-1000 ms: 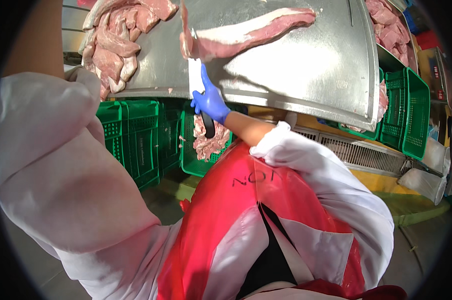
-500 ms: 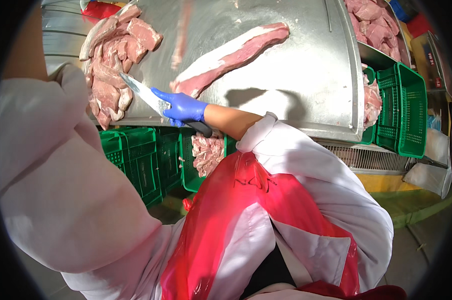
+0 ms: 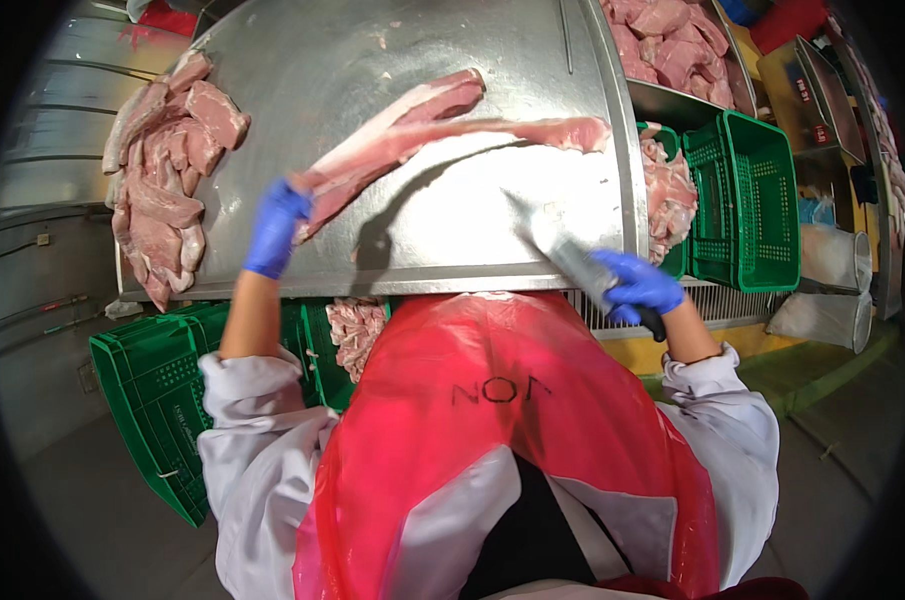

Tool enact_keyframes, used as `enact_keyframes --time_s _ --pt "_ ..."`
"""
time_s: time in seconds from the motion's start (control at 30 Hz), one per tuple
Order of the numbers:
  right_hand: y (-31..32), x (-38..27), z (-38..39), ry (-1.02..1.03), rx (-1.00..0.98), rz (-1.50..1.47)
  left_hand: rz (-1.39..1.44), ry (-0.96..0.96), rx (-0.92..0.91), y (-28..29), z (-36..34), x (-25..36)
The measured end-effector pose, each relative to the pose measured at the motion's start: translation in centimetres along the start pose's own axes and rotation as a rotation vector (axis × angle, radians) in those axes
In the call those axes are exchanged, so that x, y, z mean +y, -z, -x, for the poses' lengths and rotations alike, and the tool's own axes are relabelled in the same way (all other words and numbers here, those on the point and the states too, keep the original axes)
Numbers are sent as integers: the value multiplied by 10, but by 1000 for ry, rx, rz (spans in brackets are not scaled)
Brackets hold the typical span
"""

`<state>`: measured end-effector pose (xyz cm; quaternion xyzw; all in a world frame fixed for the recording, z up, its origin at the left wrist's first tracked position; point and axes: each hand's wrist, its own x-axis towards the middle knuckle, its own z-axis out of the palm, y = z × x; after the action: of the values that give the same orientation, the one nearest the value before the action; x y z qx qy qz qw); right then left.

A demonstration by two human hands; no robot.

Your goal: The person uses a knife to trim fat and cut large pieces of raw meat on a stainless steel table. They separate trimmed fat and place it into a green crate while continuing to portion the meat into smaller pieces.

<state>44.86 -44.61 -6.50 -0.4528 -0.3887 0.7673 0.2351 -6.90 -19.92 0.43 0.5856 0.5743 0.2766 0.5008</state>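
Note:
My left hand (image 3: 280, 228), in a blue glove, is closed at the left end of a long pink meat strip (image 3: 532, 130). That strip stretches right across the steel table and overlaps a second long, fat-edged piece of meat (image 3: 442, 97), which slants to the upper right. My right hand (image 3: 637, 283), gloved in blue too, is wrapped round the dark handle of a knife (image 3: 577, 262). Its broad blade, blurred by motion, points up and left over the table's near right part, apart from the meat. Left of my left hand lies a heap of cut meat pieces (image 3: 167, 180).
The metal table (image 3: 492, 240) has a raised rim. At right stand a tray of meat chunks (image 3: 677, 50), a crate of pale trimmings (image 3: 669, 195) and a green crate (image 3: 742, 200). Below the near edge are more green crates (image 3: 162, 370) and a bin of trimmings (image 3: 355, 335).
My right hand has swung the knife from the left to the near right. My left hand has come into view at the meat's end. A second strip now lies across the first.

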Motion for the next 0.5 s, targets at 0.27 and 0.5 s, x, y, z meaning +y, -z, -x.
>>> enact_keyframes --time_s 0.27,0.5 --pt "-23 -53 -101 246 398 156 -1035 -235 136 -109 -27 -159" --pt "-75 -25 -161 84 186 966 -1096 -187 -71 -135 28 -148"
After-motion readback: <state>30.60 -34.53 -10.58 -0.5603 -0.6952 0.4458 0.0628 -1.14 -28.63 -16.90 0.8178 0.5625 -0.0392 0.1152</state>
